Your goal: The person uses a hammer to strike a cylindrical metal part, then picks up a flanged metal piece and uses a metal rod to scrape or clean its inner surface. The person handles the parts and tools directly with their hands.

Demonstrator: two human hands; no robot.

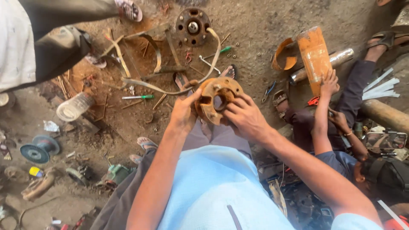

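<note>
Down over the dirt floor (128, 123), the person holds a rusty ring-shaped flange (218, 100) between both hands, lifted in front of the chest above the knees. The left hand (184, 114) cups its left edge, thumb up along the rim and fingers wrapped behind, closed firmly on the metal; the right hand (245, 119) closes on the lower right side, fingertips reaching toward the centre hole. Gripping opposite edges like this seems to keep the heavy disc steady and tilts its face up toward the eyes — a way of looking it over, I would judge. Below it, on the ground, the person's sandalled feet (183, 80) stand among bent metal strips (153, 87) and a green-handled screwdriver (137, 97). Farther off lies a round wheel hub (192, 26) with bolt holes, flat on its back, well apart from the flange. To the right a co-worker crouches, one hand (329, 83) pressed on an orange-rusted plate (314, 57) that leans beside a shiny metal cylinder (328, 63) — probably to stop it tipping. At the left edge a clear plastic jar (74, 106) lies on its side, and a blue spool (39, 149) rests near the scattered scrap.
</note>
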